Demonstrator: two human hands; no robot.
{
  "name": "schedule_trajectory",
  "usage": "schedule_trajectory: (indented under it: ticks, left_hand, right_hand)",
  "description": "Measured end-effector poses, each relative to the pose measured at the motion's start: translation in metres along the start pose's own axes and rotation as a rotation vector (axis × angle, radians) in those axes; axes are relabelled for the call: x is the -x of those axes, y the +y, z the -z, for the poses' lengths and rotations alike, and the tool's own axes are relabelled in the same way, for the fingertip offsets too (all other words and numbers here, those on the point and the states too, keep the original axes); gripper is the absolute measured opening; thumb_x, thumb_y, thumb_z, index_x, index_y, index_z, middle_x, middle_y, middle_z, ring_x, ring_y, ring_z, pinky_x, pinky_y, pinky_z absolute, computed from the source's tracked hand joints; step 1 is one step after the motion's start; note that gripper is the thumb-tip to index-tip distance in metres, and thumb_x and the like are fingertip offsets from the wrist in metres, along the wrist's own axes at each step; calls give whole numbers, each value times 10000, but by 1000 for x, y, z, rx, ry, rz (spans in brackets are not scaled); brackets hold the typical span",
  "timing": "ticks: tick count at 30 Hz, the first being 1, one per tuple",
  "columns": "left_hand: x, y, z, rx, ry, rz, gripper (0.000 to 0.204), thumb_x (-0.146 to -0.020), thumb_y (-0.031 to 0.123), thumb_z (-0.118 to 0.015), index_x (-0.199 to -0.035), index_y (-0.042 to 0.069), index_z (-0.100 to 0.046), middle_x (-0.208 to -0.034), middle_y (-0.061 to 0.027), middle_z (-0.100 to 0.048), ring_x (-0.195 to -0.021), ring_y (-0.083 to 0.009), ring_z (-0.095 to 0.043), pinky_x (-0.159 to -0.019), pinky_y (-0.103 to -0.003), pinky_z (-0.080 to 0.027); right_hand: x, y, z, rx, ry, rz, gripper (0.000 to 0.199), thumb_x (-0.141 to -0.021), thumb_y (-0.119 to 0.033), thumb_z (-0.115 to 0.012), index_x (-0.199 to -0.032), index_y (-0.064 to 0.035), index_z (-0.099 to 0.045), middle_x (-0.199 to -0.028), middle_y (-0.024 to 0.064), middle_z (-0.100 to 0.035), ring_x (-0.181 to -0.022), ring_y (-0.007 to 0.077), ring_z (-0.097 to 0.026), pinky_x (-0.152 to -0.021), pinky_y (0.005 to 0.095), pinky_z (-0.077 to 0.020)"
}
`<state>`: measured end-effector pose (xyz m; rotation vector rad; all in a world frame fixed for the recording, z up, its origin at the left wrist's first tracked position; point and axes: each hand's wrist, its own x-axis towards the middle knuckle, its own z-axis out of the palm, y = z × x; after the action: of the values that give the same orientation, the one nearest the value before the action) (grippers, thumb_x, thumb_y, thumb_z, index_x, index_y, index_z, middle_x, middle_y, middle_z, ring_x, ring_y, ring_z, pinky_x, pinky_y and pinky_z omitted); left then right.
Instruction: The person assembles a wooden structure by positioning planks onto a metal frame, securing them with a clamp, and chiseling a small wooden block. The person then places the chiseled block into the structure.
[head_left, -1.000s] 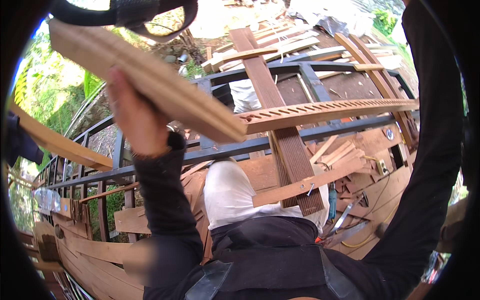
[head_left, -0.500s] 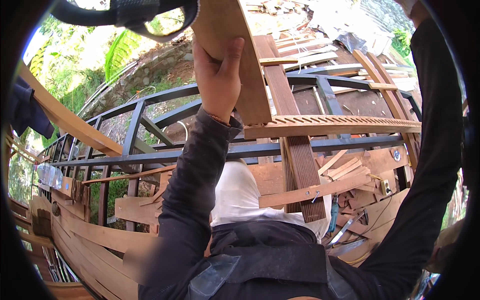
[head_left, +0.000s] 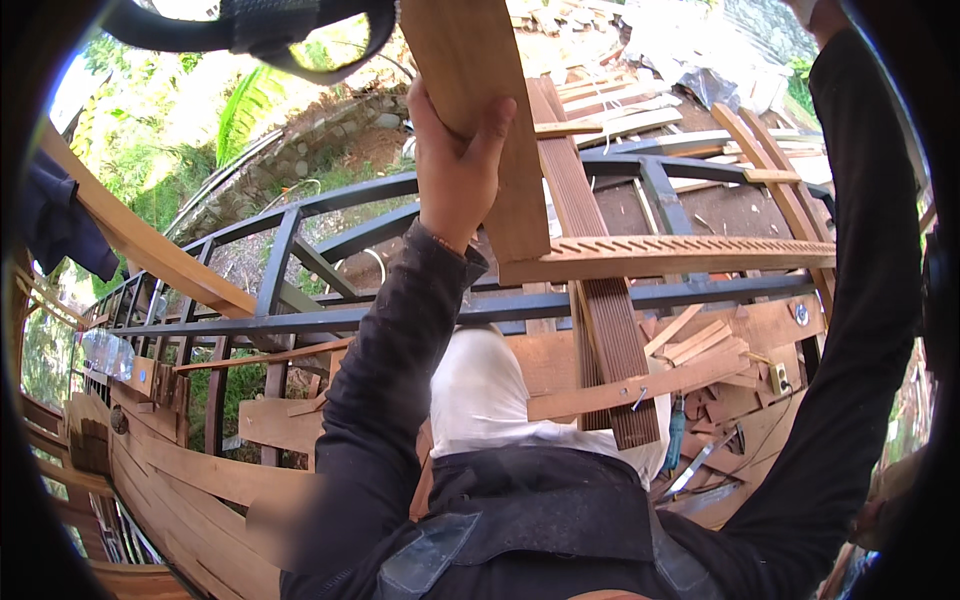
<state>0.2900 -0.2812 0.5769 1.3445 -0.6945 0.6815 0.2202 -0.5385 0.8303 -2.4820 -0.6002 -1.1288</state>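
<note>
My left hand (head_left: pixel 455 170) is closed on the left edge of a flat wooden board (head_left: pixel 475 65), thumb across its face. The board stands tilted and runs out of the top of the view. Its lower end meets the left end of a wooden strip (head_left: pixel 680 256) with slanted notches along its top. That strip lies across a grooved brown plank (head_left: pixel 607 325). High at the right rim, my right hand (head_left: pixel 824 20) shows only in part, and its fingers are cut off by the edge of the view.
A dark metal frame (head_left: pixel 345 320) runs across the middle. A curved wooden piece (head_left: pixel 640 392) with a bolt lies over the near plank end. Offcuts, a teal power tool (head_left: pixel 676 432) and a cord lie at the lower right. Long curved boards (head_left: pixel 190 465) stretch along the left.
The whole scene has shifted slightly rightward in the view. My left hand and its board appear a little lower and further right, still against the notched strip's left end.
</note>
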Motion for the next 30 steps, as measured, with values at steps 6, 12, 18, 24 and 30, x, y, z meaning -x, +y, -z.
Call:
schedule_trajectory:
  ticks: [6,12,18,24,30]
  left_hand:
    - [-49,36,3,89,7,92,468,-997,191,-745,-1330,-14,-488,-1174,-135,-686,-1033,-178,-674,-879,-326,-559]
    - [-54,41,-17,-187,48,-32,434,-982,292,-760,-1226,-19,-582,-1052,-167,-745,-952,-243,-729,-826,-372,-566]
    - [-57,43,-40,-255,-21,-22,488,-958,317,-786,-1227,-29,-571,-1035,-208,-748,-931,-297,-756,-795,-381,-578]
    - [-57,45,-40,-222,-21,-26,492,-951,337,-795,-1184,-39,-580,-1017,-206,-751,-918,-300,-758,-783,-385,-580]
    - [-57,42,-39,-230,-5,-54,491,-950,338,-796,-1175,-45,-586,-1008,-199,-753,-919,-295,-758,-782,-385,-579]
  right_hand:
    - [-9,9,-5,337,203,-4,620,-611,-335,-935,-1144,-94,-729,-1037,175,-729,-988,334,-715,-901,428,-563]
    - [-17,23,-5,358,273,166,517,-632,-347,-902,-1052,-104,-723,-995,164,-725,-965,371,-703,-863,450,-564]
    - [-15,16,-7,358,314,147,495,-622,-341,-889,-1017,-96,-717,-973,164,-725,-934,368,-705,-851,445,-567]
    - [-12,16,-3,332,304,159,479,-619,-329,-891,-999,-88,-726,-958,160,-727,-923,350,-713,-839,432,-571]
    - [-10,16,2,293,284,162,487,-612,-315,-897,-1001,-80,-725,-962,159,-730,-919,341,-715,-837,428,-571]
